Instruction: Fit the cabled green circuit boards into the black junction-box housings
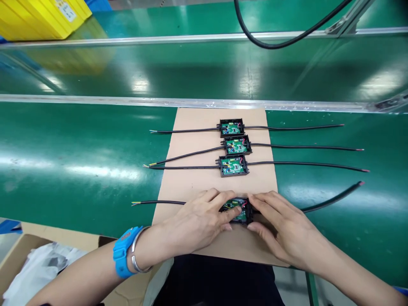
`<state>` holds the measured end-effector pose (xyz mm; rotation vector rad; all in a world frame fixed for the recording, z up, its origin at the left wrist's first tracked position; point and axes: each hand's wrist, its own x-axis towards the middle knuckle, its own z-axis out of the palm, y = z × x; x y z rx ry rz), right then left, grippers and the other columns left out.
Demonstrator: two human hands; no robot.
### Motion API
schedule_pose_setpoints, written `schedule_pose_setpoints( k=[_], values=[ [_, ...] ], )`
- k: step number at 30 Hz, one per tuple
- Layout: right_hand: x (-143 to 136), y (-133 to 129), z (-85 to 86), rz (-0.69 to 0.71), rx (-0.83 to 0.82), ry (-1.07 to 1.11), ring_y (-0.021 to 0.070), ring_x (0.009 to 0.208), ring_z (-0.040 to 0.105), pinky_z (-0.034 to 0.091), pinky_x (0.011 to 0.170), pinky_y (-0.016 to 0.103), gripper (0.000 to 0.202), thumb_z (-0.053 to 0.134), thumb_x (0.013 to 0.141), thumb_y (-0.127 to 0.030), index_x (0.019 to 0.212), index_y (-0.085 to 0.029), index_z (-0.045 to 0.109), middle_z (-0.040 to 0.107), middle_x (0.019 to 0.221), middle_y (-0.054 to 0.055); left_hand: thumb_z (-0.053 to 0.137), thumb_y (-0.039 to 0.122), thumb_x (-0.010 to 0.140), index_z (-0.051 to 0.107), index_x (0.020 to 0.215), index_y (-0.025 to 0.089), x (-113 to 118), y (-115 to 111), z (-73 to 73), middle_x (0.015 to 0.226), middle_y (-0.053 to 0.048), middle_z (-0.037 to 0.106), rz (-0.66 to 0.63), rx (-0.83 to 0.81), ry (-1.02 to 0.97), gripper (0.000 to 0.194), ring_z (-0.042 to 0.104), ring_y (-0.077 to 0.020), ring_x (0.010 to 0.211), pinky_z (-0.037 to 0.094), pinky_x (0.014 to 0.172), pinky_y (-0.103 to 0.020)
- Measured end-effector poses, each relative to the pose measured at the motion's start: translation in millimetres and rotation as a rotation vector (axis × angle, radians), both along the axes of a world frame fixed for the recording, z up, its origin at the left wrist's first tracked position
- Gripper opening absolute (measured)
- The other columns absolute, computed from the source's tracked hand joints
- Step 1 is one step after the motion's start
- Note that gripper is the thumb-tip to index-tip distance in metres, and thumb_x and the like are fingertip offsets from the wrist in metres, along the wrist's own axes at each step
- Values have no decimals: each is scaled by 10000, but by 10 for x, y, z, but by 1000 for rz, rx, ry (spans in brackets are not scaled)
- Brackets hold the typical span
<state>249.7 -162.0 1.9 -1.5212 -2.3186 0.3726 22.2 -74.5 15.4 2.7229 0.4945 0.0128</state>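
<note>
Our left hand [200, 219] grips the left part of the front housing [250, 216], its fingers spread along it and one finger laid over the circuit board [237, 218] inside. Our right hand [283, 221] closes in a wide curve on the right end of the same housing, index fingertip at the far corner, thumb at the near corner. The left wrist carries a blue wristband [123, 253] and a metal bracelet [136, 255].

The front housing is open at the top and lies on a cardboard sheet [204, 182], near its front edge. We see its left cable [162, 202] end in coloured wires; its right cable [333, 202] emerges beyond the right hand and rises to a reddish tip.

Beyond the hands, we find three similar open units in a column: the near housing [235, 174], the middle housing [250, 145] and the far housing [242, 127]. Each holds a green board and has a cable at both ends. The left cables of the near and middle units converge at their tips.

The sheet lies on the green counter [79, 170]. Farther out, we note a metal rail [127, 100], a hanging black cable [270, 46] and a yellow bin [38, 21].
</note>
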Motion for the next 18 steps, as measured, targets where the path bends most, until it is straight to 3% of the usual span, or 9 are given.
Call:
schedule_pose_setpoints(
  k=[7, 13, 18],
  values=[
    [8, -5, -4, -5, -44, 17, 269, 1096, 512, 504, 931, 431, 464, 534, 901, -266, 1310, -59, 467, 558, 1163, 174, 508, 374, 936, 497, 1328, 309, 24, 37, 69, 1394, -42, 407, -1, 28, 72, 398, 484, -240, 1040, 468, 884, -419],
    [32, -19, 36, -41, -117, 30, 259, 1137, 490, 469, 979, 459, 510, 559, 878, -308, 1334, -112, 444, 550, 1209, 144, 469, 386, 953, 478, 1342, 211, -36, 16, 65, 1365, -90, 429, 20, 27, 4, 427, 473, -254, 1115, 449, 962, -406],
    [25, -33, 76, -48, -103, 23, 265, 1128, 493, 458, 968, 472, 532, 567, 864, -298, 1347, -129, 421, 543, 1218, 146, 440, 347, 974, 538, 1263, 171, -102, -106, 114, 1279, -60, 535, 48, 89, -53, 352, 475, -235, 1122, 438, 959, -378]
  ],
)
